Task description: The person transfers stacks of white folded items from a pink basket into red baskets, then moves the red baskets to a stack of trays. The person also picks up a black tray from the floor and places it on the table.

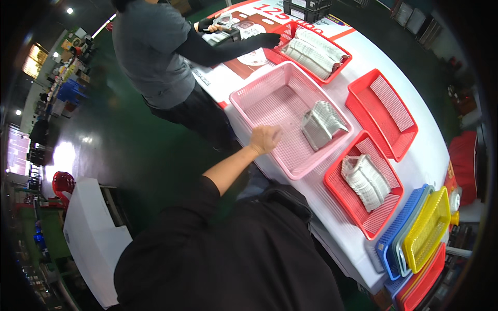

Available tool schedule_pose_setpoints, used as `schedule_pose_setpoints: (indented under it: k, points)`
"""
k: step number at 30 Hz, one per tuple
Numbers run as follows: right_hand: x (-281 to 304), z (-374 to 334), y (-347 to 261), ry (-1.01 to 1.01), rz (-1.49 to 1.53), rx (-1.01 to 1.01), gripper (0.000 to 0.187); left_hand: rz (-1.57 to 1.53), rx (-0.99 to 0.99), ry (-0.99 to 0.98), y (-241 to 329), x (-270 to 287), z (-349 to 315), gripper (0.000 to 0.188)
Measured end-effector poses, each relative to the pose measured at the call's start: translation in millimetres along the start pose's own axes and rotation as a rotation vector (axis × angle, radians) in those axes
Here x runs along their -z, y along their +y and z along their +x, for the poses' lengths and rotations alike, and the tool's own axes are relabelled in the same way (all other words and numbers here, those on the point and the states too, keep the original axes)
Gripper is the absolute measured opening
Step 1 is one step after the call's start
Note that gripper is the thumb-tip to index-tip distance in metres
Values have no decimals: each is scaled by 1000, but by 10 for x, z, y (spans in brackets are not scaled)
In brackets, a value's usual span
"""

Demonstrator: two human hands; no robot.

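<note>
My left hand [265, 139] is over the near left side of a large pink plastic basket [250, 115]. Its fingers look curled in and slightly blurred, and whether anything small is inside them is hidden. At the right end of that basket stands a row of thin, grey-white angled pieces [322, 124], packed close together and apart from my hand. A red basket [338, 182] just right of the pink one holds a similar white stack [366, 181] lying along it. My right hand is out of the picture.
Across the table a co-worker's dark-gloved hand [268, 40] reaches to a red basket [343, 66] full of white pieces; their other hand holds a white piece [223, 22]. Another red basket [358, 98] stands right. Stacked blue and yellow baskets [426, 230] sit at the table's right end.
</note>
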State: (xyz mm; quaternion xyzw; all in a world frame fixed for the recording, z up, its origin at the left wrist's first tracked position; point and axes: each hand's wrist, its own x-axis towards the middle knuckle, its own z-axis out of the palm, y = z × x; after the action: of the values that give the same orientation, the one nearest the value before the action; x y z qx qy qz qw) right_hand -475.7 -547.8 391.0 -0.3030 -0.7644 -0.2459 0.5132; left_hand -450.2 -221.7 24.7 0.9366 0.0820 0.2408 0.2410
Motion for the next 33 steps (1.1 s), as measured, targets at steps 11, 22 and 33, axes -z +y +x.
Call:
schedule_pose_setpoints:
  k: [11, 22, 33]
  points:
    - [23, 76, -122, -77, 38, -142, 34, -45, -47, 68, -15, -11, -3, 17]
    - [304, 184, -80, -64, 82, -243, 34, -54, 5, 17, -37, -22, -29, 17]
    - [1042, -398, 812, 602, 271, -569, 34, -167, -26, 105, 41, 88, -3, 11]
